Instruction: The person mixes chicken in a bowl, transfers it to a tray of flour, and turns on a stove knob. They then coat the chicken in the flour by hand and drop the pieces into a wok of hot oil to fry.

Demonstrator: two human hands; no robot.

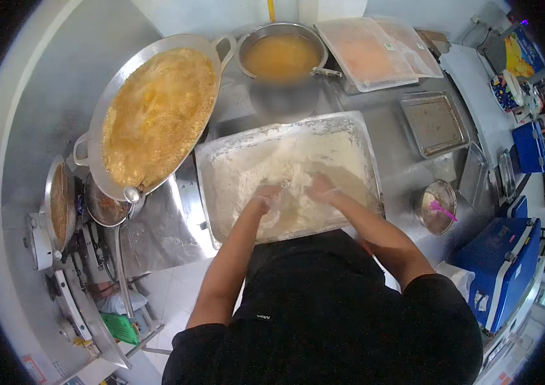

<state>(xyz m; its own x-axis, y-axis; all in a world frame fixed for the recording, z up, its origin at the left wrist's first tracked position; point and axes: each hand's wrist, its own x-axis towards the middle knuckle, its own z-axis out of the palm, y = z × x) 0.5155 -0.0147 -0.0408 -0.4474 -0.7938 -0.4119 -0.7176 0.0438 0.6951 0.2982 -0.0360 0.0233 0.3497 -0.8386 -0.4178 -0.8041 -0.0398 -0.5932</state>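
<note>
A large rectangular metal tray [375, 186] holds pale flour [330, 144], heaped near its middle. Both hands are down in that flour, side by side and a short way apart. My left hand [270, 195] is on the left of the heap, wearing what looks like a thin clear glove; its fingers are partly buried. On the right, my right hand [322, 189] is gloved the same way, its fingertips hidden by flour. Whether either hand grips a piece under the flour cannot be made out.
A wide wok [96, 151] of bubbling oil stands left, with a strainer [107, 204] below. Behind the tray are a pot [240, 54] and clear-lidded containers [368, 54]. To the right are an empty tray [435, 122], a bowl with a pink utensil [439, 206] and a blue cooler [500, 263].
</note>
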